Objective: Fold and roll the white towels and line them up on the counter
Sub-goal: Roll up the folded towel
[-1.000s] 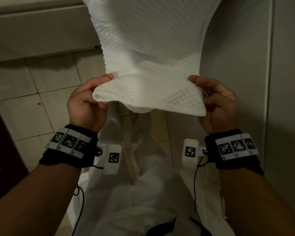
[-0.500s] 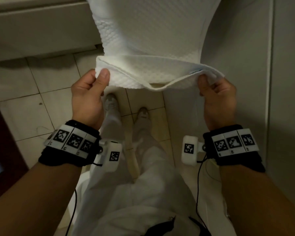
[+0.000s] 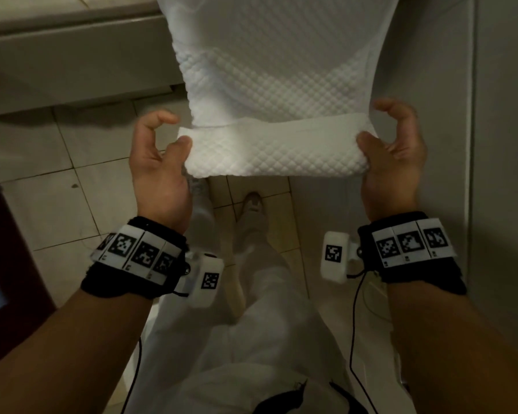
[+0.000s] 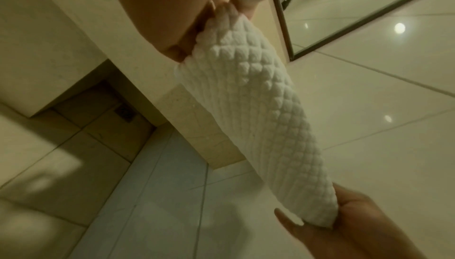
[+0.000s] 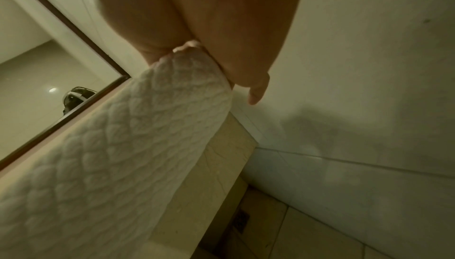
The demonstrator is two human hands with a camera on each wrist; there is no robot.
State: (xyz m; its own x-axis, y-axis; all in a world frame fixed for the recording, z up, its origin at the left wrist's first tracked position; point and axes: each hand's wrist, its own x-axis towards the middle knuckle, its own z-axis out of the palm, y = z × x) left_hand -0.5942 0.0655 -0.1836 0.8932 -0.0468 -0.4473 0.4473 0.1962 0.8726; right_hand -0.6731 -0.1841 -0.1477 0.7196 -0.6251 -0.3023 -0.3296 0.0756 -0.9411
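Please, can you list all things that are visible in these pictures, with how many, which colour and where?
towel: one, white, quilted; hangs from the counter, its bottom end rolled up and held between both hands.
counter: one, pale beige; top left of the head view.
floor tiles: many, pale grey; under the towel and the feet.
mirror: one, dark frame; on the wall above the counter.
wall: one, pale; on the right.
wrist bands: two, black with black-and-white markers; one on each wrist.
trousers: one pair, white; bottom centre.
shoes: two, light; on the floor.
left hand: grips the left end of the roll.
right hand: grips the right end of the roll.
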